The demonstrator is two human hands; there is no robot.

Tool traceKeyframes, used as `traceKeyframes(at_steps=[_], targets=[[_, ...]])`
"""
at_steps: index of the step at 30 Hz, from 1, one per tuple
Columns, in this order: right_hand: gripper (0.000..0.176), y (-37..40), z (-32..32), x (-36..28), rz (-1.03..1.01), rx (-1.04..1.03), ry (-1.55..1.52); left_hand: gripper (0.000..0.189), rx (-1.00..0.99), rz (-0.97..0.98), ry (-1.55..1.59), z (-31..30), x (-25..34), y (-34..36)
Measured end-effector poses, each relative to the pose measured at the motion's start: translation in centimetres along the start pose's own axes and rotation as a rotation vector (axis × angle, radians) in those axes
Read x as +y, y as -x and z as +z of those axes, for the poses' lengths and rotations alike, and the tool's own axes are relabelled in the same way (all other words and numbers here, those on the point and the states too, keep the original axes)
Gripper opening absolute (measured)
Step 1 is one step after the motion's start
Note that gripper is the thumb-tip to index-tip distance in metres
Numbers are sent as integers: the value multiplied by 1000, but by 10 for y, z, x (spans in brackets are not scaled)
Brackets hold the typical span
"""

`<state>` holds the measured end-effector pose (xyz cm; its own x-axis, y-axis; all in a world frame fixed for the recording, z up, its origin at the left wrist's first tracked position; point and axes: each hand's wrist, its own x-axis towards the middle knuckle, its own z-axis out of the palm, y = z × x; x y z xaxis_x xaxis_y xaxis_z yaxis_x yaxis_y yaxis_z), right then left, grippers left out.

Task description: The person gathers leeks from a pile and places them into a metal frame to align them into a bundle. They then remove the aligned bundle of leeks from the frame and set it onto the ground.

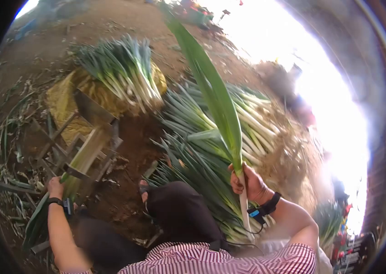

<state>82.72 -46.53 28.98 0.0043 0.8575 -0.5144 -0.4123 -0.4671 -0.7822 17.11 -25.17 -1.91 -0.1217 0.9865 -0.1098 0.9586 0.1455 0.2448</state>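
two hands: well apart, one on either side of the knees, each clamped on greens.
right hand [250, 183]: fingers wrapped around the white stem of a single leek [221, 119], broad leaf pointing up and away from the body; held low, the leaf likely clears the pile.
left hand [56, 187]: wrapped around green leek leaves [36, 219] beside the metal frame [93, 108], probably to line them up with it. a pale green length in the frame is blurred; whether it joins those leaves i cannot tell.
in the way: knees in dark trousers [185, 211] come between the hands; the raised leaf hides part of the pile.
loose leeks [258, 133]: heaped by the right hand, roots rightward, leaves leftward, perhaps laid alike for easy picking.
farther: a leek bundle [127, 73] on a yellow sack [63, 94], maybe to spare it the soil floor [133, 137].
far right: washed out by glare.
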Motion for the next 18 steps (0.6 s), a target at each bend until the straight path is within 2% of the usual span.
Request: traceKeyframes(at_steps=[3, 9, 11, 13, 14, 15, 16, 17, 18], targets=[[49, -37, 46, -51, -59, -133, 89, 31, 67, -27, -21, 4, 2, 5], [44, -132, 169, -150, -289, -426, 529, 33, -10, -63, -34, -7, 15, 15], [40, -146, 238, -177, -514, -500, 864, 36, -31, -71, 1, -14, 20, 15], [37, -171, 308, -197, -589, -519, 812, 34, 5, -83, -44, -13, 24, 20], [34, -176, 348, -205, -679, -569, 896, 32, -29, -99, -77, -18, 28, 20], [32, -178, 388, -210, -771, -622, 973, 23, 43, -48, -72, 0, 17, 16], [32, -183, 426, -212, -986, -663, 1095, 21, 81, -42, -66, 8, 15, 13], [32, -190, 466, -208, -1200, -706, 1194, 19, 23, -70, -56, -11, 27, 20], [30, -202, 509, -199, -1186, -837, 1022, 18, 60, -64, -71, -3, 24, 19]])
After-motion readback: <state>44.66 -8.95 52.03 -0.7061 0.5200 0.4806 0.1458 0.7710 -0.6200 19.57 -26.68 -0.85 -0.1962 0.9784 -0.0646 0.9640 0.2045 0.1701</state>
